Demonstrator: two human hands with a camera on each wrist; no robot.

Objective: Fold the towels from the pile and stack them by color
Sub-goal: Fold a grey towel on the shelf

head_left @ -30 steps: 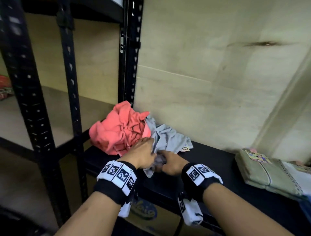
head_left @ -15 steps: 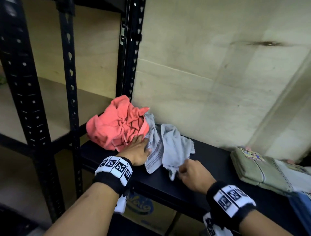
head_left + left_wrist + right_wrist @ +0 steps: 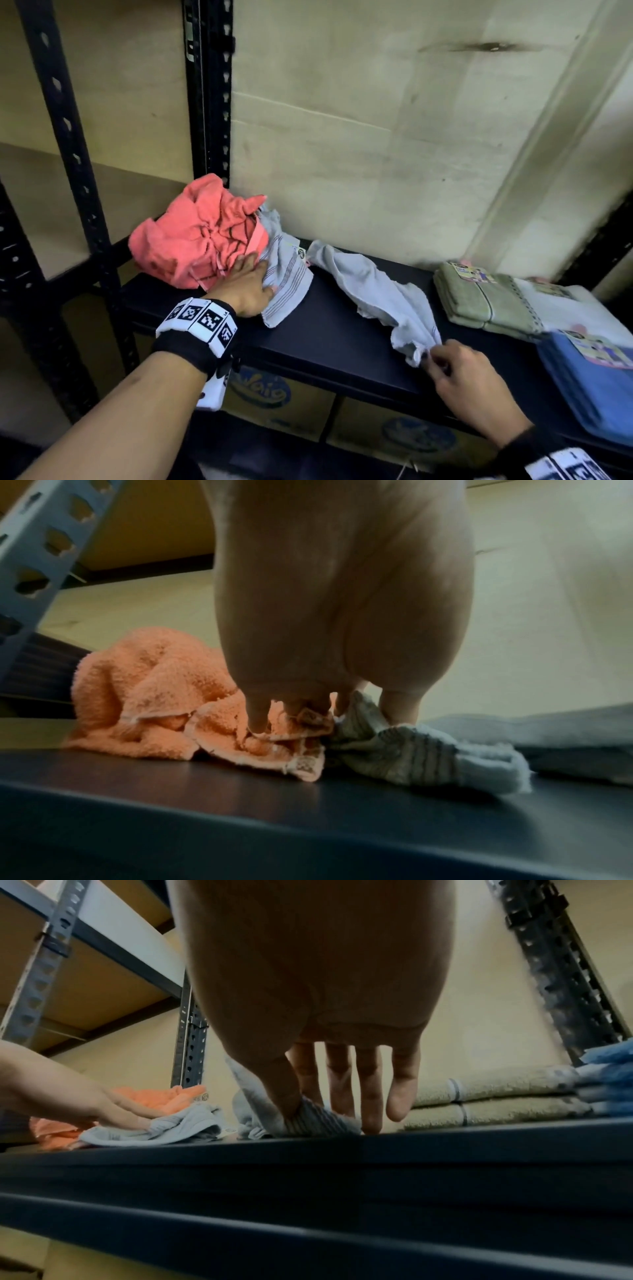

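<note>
Two hands working here: right hand (image 3: 471, 380) is pinching a corner of the grey towel (image 3: 380, 294) between thumb and forefinger, while left hand (image 3: 248, 287) is lying flat, fingers straight, pressing its other end beside the crumpled coral towel (image 3: 195, 233) on the black shelf (image 3: 335, 339).

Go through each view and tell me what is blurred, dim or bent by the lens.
Head view: dim room light; the right hand is motion-smeared, and the rack post bows from the wide lens. Left wrist view: the palm of the left hand is soft and close, while the orange towel is fairly sharp. Right wrist view: the shelf edge is a dark blurred band, and the blue towels smear.
</note>
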